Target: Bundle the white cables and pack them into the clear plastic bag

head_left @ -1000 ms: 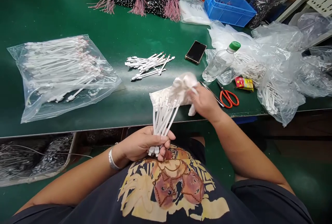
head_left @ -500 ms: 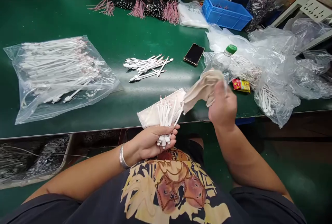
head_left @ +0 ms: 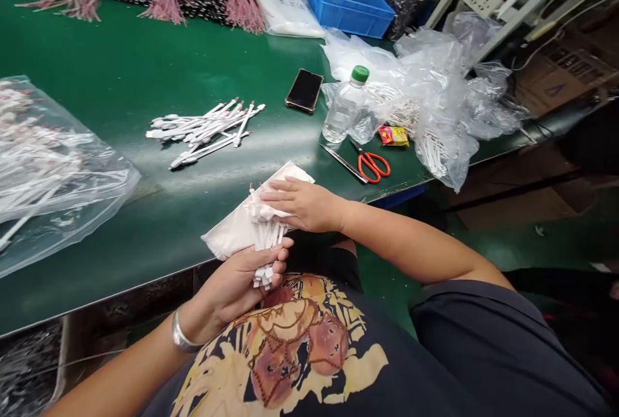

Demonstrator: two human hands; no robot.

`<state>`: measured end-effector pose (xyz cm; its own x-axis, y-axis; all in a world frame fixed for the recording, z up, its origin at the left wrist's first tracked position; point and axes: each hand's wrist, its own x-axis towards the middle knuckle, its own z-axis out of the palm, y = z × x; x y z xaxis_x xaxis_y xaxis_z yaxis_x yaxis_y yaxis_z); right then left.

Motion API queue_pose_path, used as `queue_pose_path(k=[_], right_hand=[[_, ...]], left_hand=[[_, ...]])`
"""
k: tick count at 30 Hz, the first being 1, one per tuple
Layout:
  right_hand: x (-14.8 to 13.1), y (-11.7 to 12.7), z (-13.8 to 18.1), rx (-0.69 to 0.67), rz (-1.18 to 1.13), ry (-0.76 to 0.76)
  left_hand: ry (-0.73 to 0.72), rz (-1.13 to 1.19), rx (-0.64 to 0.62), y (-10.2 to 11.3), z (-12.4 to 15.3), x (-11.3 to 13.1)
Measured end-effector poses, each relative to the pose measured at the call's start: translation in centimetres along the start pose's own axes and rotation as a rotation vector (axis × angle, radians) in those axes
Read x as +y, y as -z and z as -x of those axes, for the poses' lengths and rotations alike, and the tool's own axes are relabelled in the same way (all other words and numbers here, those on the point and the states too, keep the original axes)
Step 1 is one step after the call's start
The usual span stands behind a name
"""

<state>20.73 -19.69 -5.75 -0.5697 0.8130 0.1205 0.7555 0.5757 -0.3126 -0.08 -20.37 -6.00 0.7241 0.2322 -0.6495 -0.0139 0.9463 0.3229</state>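
The bundle of white cables (head_left: 268, 236) sits in front of me at the table's edge, its plugs toward my body and its thin tips pointing away. My left hand (head_left: 249, 272) is closed around the plug end, thumb on top, which probably keeps the cables together and leaves their far ends free. My right hand (head_left: 309, 203) lies over that far part with fingers nearly straight on a crumpled white cloth (head_left: 265, 213); whether the thumb pinches it underneath, I cannot tell. A folded cloth (head_left: 226, 236) lies flat below the tips, perhaps to shield them from the table (head_left: 120, 69).

Just beyond, loose white cables (head_left: 203, 126) lie in a pile, likely put there to be within easy reach. To the right, the red-handled scissors (head_left: 372, 167) lie near the bottle (head_left: 341, 111) and the phone (head_left: 304, 90), apart from my hands. A clear bag (head_left: 104, 178) at left holds more white cables. Farthest off, 1 co-worker sits behind a blue bin (head_left: 351, 14).
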Motion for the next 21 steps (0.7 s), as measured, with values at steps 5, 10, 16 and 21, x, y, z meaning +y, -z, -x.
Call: queue_pose_path(k=[5,10,16,21], right_hand=[[-0.2,1.0,-0.7,0.542,-0.14,-0.421],[-4.4,0.8,-0.2,0.252,-0.137,-0.13],[-1.5,-0.1,-1.1,0.005,0.183,-0.177],[-1.8,2.8,-1.4,0.266,0.032,-0.382]], left_hand=[[0.036,0.044,-0.025,-0.3,0.0,0.2],[0.024,0.045,0.019,-0.3,-0.2,-0.2],[0.012,0.037,-0.031,0.1,-0.2,-0.3],[0.045,0.067,-0.04,0.2,-0.2,-0.3]])
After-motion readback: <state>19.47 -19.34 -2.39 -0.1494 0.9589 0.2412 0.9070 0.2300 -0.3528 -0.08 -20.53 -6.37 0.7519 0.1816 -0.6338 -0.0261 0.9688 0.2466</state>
